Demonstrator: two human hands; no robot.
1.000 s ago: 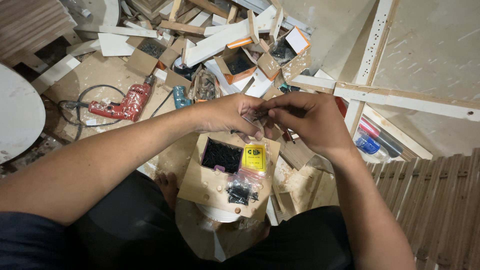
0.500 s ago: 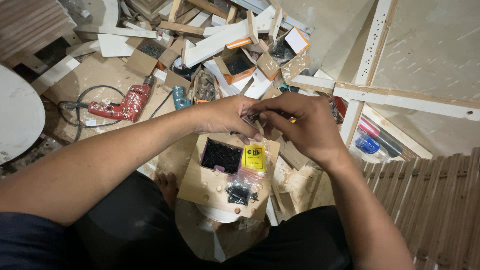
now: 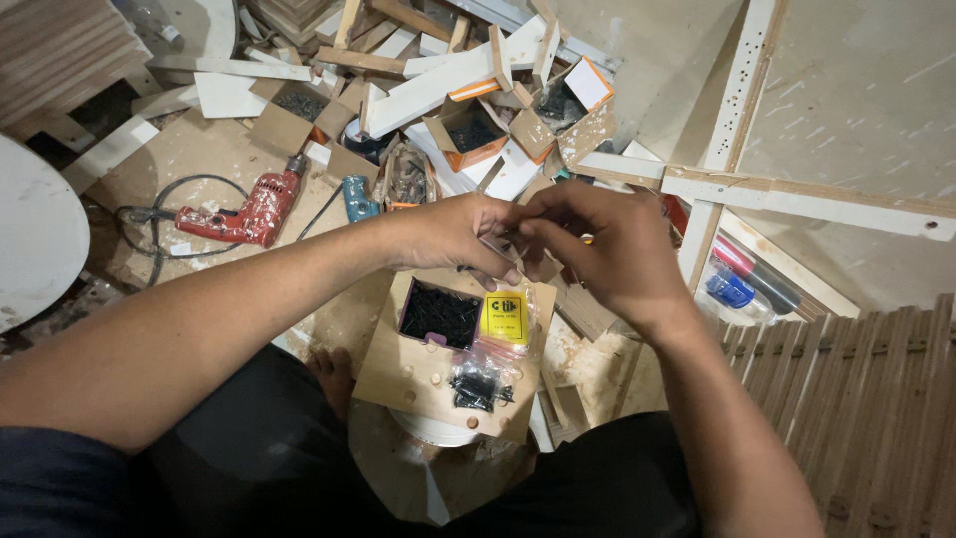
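We see the dusty workshop floor (image 3: 199,149) strewn with pale wooden offcuts and opened cardboard boxes, and we take the light brown wooden board with round holes (image 3: 418,374), lying over a white round bucket in front of the seated person, as our landmark. Far to the right of the board stands a slatted brown wooden panel (image 3: 876,399). Well to the upper left of the board lies a red electric drill with a black cord (image 3: 249,211). On the board's upper part sits an open purple-edged box filled with black screws (image 3: 439,312), with a yellow label card in clear plastic (image 3: 505,317) just beside it on the right. Below these, still on the board, lies a clear plastic bag of black screws (image 3: 478,384). Just above the board's top edge the left hand (image 3: 453,231) and the right hand (image 3: 607,249) meet, fingertips together, both pinching one small dark piece (image 3: 510,242); we cannot tell what it is.
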